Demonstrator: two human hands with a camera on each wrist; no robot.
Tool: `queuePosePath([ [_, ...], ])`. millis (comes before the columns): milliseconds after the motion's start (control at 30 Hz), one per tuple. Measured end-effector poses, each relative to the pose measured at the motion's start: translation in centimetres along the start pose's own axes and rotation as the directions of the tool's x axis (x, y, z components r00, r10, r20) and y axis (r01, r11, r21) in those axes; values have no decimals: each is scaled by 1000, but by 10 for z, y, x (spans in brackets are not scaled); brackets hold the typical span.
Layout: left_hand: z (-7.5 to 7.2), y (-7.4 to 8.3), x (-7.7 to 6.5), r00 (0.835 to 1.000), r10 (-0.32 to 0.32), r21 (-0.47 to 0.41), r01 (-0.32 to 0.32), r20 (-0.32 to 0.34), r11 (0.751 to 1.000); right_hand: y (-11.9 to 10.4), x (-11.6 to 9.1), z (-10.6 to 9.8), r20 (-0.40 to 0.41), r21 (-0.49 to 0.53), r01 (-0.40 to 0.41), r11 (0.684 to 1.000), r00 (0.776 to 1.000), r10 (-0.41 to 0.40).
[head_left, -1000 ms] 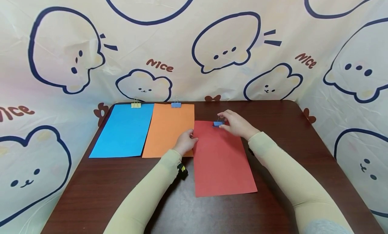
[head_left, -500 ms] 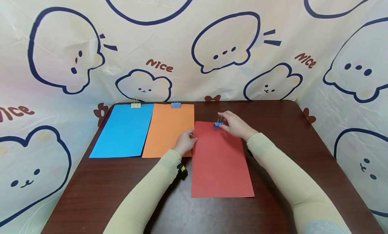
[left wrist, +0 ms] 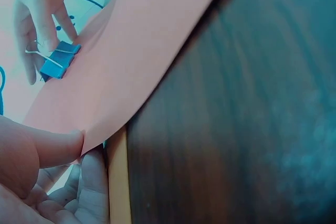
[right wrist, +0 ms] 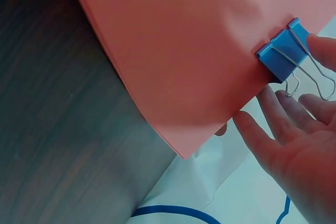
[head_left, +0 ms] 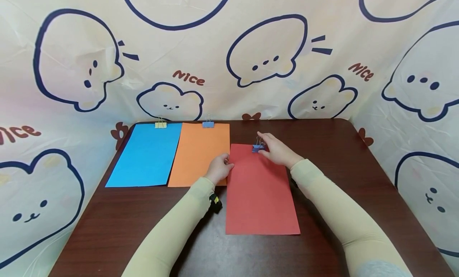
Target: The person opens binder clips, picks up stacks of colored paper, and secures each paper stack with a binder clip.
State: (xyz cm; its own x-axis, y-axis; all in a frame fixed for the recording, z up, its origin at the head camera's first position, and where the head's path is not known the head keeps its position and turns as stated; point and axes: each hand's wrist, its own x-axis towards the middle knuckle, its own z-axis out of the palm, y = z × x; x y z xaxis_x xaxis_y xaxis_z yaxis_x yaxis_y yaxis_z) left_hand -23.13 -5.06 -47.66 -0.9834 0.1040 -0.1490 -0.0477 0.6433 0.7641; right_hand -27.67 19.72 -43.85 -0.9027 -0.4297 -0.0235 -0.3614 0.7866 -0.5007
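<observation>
My left hand (head_left: 218, 169) pinches the left edge of a red sheet of paper (head_left: 263, 197), thumb on top and fingers beneath. In the left wrist view the sheet bends upward there. A blue binder clip (head_left: 256, 148) bites the sheet's top edge, its wire handles sticking up and away from the paper. My right hand (head_left: 281, 150) is spread around that clip. In the right wrist view, the thumb (right wrist: 323, 51) is right at the clip's side, the handles stand free of a grip, and the fingers reach to the sheet's edge from below.
A blue sheet (head_left: 145, 157) with a yellow binder clip (head_left: 161, 125) lies at the table's back left. Beside it lies an orange sheet (head_left: 199, 157) with a blue clip (head_left: 208, 124); the red sheet overlaps its lower right. A patterned cloth (head_left: 265, 97) hangs behind the brown table (head_left: 322, 137).
The red sheet has turned slightly and its lower end has shifted left. My right fingers have loosened from the clip's handles, which now stand more visibly upright. The left hand has stayed put.
</observation>
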Motion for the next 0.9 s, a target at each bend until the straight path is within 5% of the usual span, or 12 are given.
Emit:
queuePosePath([
  [333, 0, -1, -2, 1000, 8, -32, -8, -1, 999, 0, -5, 0, 6, -9, -31, 999, 1000, 31],
  [567, 1, 2, -2, 1000, -6, -22, 5, -11, 1000, -3, -22, 4, -53, -49, 29, 998, 998, -32],
  [900, 1, 2, -1, 1000, -25, -14, 25, -13, 1000, -18, -60, 19, 17, -158, 122, 980, 993, -121],
])
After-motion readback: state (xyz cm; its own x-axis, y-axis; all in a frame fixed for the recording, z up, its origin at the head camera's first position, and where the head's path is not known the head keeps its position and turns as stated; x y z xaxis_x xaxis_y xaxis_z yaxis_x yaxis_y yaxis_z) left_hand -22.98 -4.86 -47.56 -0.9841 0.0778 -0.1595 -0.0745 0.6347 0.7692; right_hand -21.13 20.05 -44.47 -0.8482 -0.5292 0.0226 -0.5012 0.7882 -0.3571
